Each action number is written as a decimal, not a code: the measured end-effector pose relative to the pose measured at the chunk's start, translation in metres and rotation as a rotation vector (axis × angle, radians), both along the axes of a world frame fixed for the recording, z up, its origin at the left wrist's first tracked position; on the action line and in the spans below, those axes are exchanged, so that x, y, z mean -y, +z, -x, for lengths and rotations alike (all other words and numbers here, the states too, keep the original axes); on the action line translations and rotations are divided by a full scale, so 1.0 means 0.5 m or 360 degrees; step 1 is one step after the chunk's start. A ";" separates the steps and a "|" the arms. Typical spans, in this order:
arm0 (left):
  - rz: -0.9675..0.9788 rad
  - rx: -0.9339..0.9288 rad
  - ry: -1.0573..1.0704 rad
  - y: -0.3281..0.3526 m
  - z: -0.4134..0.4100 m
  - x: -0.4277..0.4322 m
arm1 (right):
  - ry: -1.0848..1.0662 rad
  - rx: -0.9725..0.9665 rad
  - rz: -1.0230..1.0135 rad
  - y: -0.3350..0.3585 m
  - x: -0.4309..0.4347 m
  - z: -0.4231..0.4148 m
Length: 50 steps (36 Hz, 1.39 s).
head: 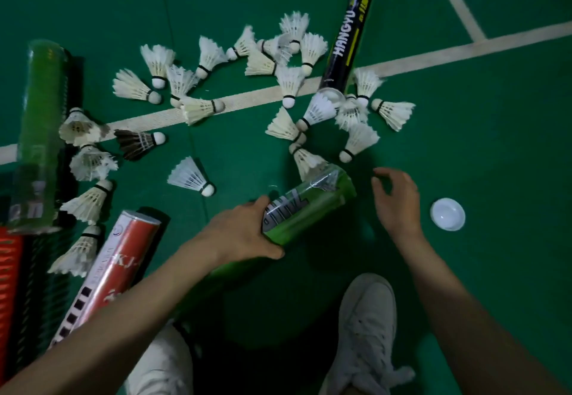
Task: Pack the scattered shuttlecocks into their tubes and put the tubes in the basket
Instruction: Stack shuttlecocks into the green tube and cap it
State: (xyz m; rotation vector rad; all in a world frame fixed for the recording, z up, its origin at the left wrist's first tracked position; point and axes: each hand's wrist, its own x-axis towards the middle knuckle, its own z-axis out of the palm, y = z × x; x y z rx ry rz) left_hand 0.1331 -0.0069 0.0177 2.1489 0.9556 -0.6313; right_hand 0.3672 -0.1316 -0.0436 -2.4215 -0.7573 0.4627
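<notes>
Most of the shuttlecocks [192, 175] aren't packed yet: well over twenty lie loose on the green floor [495, 116], spread from centre-left to upper right of the frame, incl. one dark-feathered one [136, 144] at mid-left. So I'd say the job is at an early stage.

My left hand [244, 230] grips a green tube [306, 205] at lower centre, fingers wrapped round its body, open mouth aimed up and right. One shuttlecock [308, 162] lies right at that mouth, feathers touching the rim, cork pointing away. Can't tell how many are inside the tube, if any. My right hand [396, 202] hovers just right of the mouth, fingers loosely bent, holding nothing.

A white cap [447, 214] sits on the floor near that hand, off the tube, so capping is also left to do.

Other tubes: a black tube [349, 32] at upper right, open end down among the pile; a red tube [105, 274] at lower left, beside the basket [74, 85]. A 2nd green tube [40, 134] at far left looks to be lying on or in the basket, though I can't say for sure. Prob. one tube stowed at most.

Left to do: fill, cap, and put 3 tubes in the basket.
</notes>
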 end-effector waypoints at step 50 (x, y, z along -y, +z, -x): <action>-0.0126 0.0321 0.0653 0.040 0.187 -0.060 | 0.0439 -0.1067 -0.0839 0.108 -0.228 0.245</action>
